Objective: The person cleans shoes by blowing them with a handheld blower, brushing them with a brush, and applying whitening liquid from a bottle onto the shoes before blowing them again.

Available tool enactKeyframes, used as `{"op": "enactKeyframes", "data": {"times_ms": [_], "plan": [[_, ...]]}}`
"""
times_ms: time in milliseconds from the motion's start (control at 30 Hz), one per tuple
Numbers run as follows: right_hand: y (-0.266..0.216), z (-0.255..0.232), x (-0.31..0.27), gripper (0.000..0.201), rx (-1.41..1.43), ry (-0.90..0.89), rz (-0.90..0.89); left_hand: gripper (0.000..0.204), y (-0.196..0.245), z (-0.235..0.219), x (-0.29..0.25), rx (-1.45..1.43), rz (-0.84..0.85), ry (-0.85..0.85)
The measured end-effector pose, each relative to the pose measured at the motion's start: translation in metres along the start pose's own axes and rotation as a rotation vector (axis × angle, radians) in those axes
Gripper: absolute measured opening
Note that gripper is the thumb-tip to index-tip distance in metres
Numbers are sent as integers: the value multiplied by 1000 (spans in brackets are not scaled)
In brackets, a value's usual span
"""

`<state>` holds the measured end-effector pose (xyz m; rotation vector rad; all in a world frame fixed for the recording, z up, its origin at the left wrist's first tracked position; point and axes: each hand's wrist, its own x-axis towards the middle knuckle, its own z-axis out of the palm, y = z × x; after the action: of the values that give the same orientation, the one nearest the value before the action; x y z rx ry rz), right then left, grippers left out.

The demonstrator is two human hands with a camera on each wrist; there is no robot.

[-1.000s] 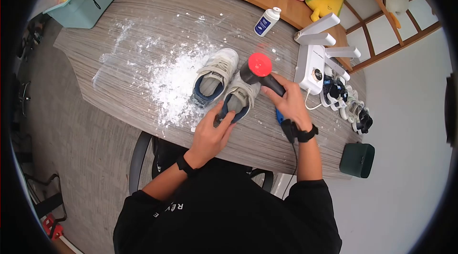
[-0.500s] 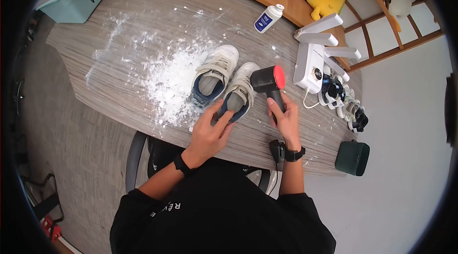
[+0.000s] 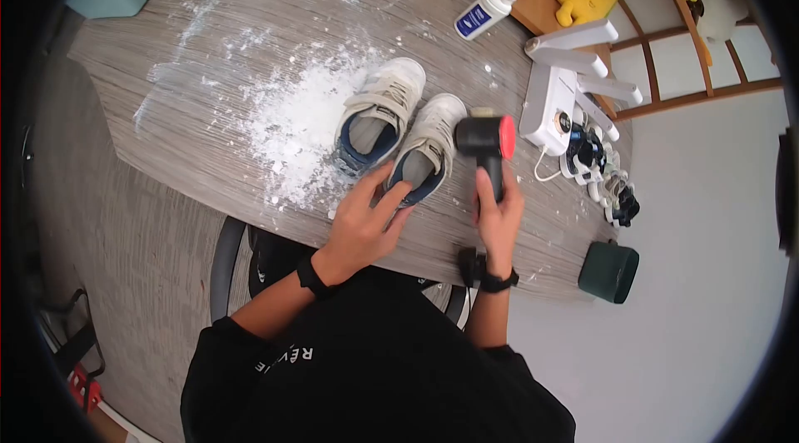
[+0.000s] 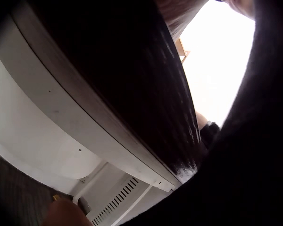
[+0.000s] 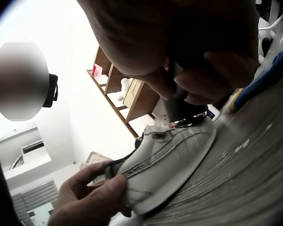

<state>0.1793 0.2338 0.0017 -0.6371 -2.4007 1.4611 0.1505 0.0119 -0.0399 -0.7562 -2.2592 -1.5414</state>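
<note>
Two whitish sneakers with navy linings stand side by side on the table. My left hand [image 3: 362,222] grips the heel of the right-hand sneaker [image 3: 437,122], fingers at its collar; the other sneaker [image 3: 399,81] stands just left of it. My right hand [image 3: 499,214] holds a black hair dryer [image 3: 478,136] by its handle. The dryer's red end faces right, and its barrel points at the outer side of the held sneaker near the toe. In the right wrist view the barrel [image 5: 179,108] overlaps the sneaker's upper [image 5: 165,155]. The left wrist view shows mostly dark, close surfaces.
White powder [image 3: 295,122] is spread over the table left of the sneakers. Behind them stands a white bottle [image 3: 485,14]. To the right are a white device with several arms [image 3: 549,106], small shoes [image 3: 583,156] and a dark green box [image 3: 609,272]. A blue-handled object [image 5: 269,80] lies nearby.
The hair dryer has swung from over the toe to the sneaker's right side, its red end turning from upward to rightward. My left hand stays at the heel.
</note>
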Motion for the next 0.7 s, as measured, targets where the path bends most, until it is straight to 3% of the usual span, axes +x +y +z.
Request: {"op": "enactKeyframes", "data": {"times_ms": [33,167,300,400,533,700], "plan": [[1,1,10,27,-171,43,-110,44,1,2,-1,8,-10,-9],[-15,4,5,23,113,-50,72,43,-2,3,-2,24,1,21],[-24,5,-36,25,224,-61,142,43,-2,1,0,-37,-48,11],[-7,0,-12,27,108,-40,130,42,0,4,0,-55,-27,23],[-14,7,11,28,173,-26,159,39,0,3,1,-67,-39,59],[-30,3,-56,22,137,-87,83,38,-3,-2,1,-152,-76,81]]}}
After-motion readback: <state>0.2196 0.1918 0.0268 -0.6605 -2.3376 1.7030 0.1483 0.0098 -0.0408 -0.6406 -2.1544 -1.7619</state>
